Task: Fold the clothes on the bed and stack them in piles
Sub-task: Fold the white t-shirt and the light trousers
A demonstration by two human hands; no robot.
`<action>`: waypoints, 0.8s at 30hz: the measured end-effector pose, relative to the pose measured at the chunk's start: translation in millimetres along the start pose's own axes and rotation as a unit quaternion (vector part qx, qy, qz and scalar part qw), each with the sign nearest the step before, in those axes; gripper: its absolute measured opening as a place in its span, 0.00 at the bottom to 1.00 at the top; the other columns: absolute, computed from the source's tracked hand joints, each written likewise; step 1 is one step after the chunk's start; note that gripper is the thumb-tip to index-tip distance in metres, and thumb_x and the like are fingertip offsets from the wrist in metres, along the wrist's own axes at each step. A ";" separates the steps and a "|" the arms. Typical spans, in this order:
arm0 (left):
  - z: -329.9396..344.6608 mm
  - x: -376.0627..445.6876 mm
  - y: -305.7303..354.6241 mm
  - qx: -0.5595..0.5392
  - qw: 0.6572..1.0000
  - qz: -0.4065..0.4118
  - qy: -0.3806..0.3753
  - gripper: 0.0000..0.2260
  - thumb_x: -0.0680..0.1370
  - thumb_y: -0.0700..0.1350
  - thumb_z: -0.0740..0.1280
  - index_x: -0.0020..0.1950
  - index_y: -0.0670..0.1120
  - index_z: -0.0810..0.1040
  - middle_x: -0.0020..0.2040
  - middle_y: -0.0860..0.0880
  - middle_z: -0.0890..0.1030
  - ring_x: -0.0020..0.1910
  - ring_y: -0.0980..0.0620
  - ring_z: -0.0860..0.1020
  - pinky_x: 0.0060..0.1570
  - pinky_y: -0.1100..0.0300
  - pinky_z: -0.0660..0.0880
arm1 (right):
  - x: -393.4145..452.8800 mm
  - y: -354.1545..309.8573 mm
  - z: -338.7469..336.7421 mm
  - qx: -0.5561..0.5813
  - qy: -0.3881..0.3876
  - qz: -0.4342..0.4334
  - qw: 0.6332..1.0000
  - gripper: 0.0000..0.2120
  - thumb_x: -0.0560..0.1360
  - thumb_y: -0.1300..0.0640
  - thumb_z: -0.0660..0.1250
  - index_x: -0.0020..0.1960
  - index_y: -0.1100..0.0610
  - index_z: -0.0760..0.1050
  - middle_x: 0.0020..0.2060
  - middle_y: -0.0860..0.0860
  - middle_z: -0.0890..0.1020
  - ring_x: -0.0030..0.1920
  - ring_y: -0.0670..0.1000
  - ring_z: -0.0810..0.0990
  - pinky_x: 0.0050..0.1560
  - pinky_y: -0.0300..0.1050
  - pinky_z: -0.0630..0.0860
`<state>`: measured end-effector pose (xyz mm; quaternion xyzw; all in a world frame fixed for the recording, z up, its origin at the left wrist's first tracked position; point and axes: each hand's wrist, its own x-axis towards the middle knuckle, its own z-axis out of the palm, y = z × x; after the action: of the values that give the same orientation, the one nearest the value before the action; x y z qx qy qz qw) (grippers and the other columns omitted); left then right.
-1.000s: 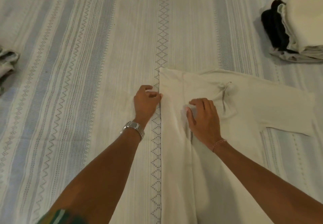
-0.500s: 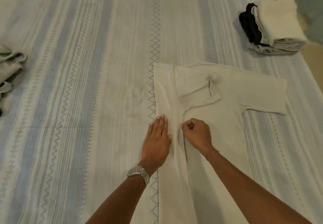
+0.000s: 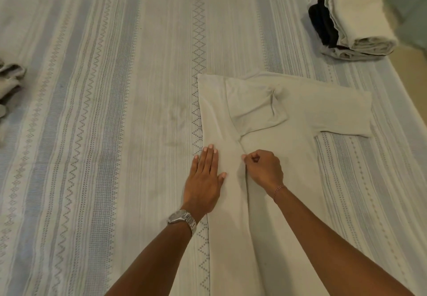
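Pressing flat with straight fingers, the left hand rests on the cream short-sleeved cotton shirt spread on the striped bedspread; the right hand pinches its folded edge.

A cream shirt lies flat on a striped bed, right of centre, its left side folded inward and one sleeve reaching right. The left hand, fingers straight, presses flat on the folded edge; a watch is on that wrist. Just beside it, the right hand pinches the fold's inner edge. A pile of folded clothes sits at upper right. Crumpled clothes lie at the left edge.
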<state>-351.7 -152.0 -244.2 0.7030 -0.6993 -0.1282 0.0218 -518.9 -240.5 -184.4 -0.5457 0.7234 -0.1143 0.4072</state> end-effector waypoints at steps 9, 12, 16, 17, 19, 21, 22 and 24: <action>-1.9 -18.8 11.8 0.020 0.999 0.042 -0.015 0.33 0.85 0.60 0.47 0.83 0.40 0.44 0.83 0.42 0.41 0.82 0.46 0.40 0.81 0.45 0.47 | -28.5 20.3 10.1 -0.036 -0.124 0.002 0.992 0.23 0.73 0.46 0.76 0.29 0.54 0.67 0.25 0.49 0.68 0.28 0.49 0.67 0.33 0.44 0.65; 2.6 -38.0 16.0 0.022 0.997 0.075 -0.029 0.34 0.85 0.61 0.47 0.83 0.40 0.44 0.83 0.42 0.42 0.82 0.46 0.40 0.80 0.45 0.50 | -35.5 36.4 1.3 -0.003 -0.122 0.027 0.992 0.22 0.73 0.45 0.76 0.30 0.55 0.70 0.25 0.50 0.71 0.28 0.49 0.69 0.35 0.44 0.67; 3.2 -52.9 19.1 0.023 0.997 0.066 -0.033 0.35 0.85 0.62 0.45 0.82 0.39 0.44 0.83 0.42 0.41 0.82 0.46 0.40 0.80 0.46 0.49 | -48.0 52.9 -4.7 -0.017 -0.108 0.020 0.994 0.22 0.74 0.43 0.75 0.30 0.56 0.76 0.24 0.47 0.75 0.27 0.47 0.72 0.33 0.41 0.69; 2.2 -58.2 22.0 0.030 0.997 0.068 -0.034 0.35 0.85 0.62 0.45 0.82 0.39 0.43 0.83 0.41 0.41 0.82 0.46 0.40 0.80 0.46 0.49 | -55.3 55.7 -5.5 -0.009 -0.132 0.020 0.991 0.23 0.73 0.42 0.76 0.29 0.57 0.75 0.24 0.48 0.74 0.27 0.47 0.71 0.33 0.41 0.69; 3.3 -64.9 25.5 0.042 0.995 0.086 -0.039 0.35 0.85 0.62 0.46 0.82 0.39 0.43 0.83 0.41 0.41 0.82 0.45 0.40 0.80 0.46 0.50 | -64.5 57.4 -4.5 0.008 -0.185 0.027 0.982 0.23 0.72 0.44 0.77 0.29 0.55 0.72 0.25 0.49 0.71 0.27 0.48 0.69 0.31 0.39 0.68; 5.6 -77.9 30.5 0.046 0.993 0.102 -0.042 0.35 0.85 0.61 0.47 0.82 0.38 0.43 0.83 0.40 0.41 0.82 0.45 0.40 0.80 0.46 0.51 | -74.9 62.1 -3.3 0.020 -0.216 0.037 0.976 0.21 0.73 0.46 0.77 0.30 0.55 0.72 0.25 0.50 0.72 0.27 0.48 0.69 0.31 0.39 0.68; 8.1 -84.9 33.2 0.045 0.992 0.105 -0.043 0.35 0.85 0.61 0.47 0.82 0.38 0.43 0.83 0.40 0.42 0.82 0.45 0.40 0.80 0.47 0.51 | -78.7 66.2 -3.2 0.026 -0.208 0.039 0.977 0.20 0.74 0.47 0.76 0.31 0.57 0.74 0.25 0.50 0.73 0.27 0.48 0.70 0.32 0.40 0.69; 12.9 -100.7 41.9 0.038 0.993 0.098 -0.050 0.34 0.85 0.61 0.47 0.82 0.39 0.43 0.83 0.41 0.41 0.82 0.46 0.40 0.80 0.46 0.52 | -86.0 78.0 -5.2 0.027 -0.166 0.038 0.985 0.21 0.75 0.45 0.74 0.36 0.63 0.79 0.27 0.53 0.78 0.26 0.47 0.72 0.35 0.41 0.72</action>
<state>-394.2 -51.4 -232.8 0.6238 -0.7697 -0.1335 -0.0275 -570.8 -136.5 -188.7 -0.5183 0.6623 -0.0263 0.5404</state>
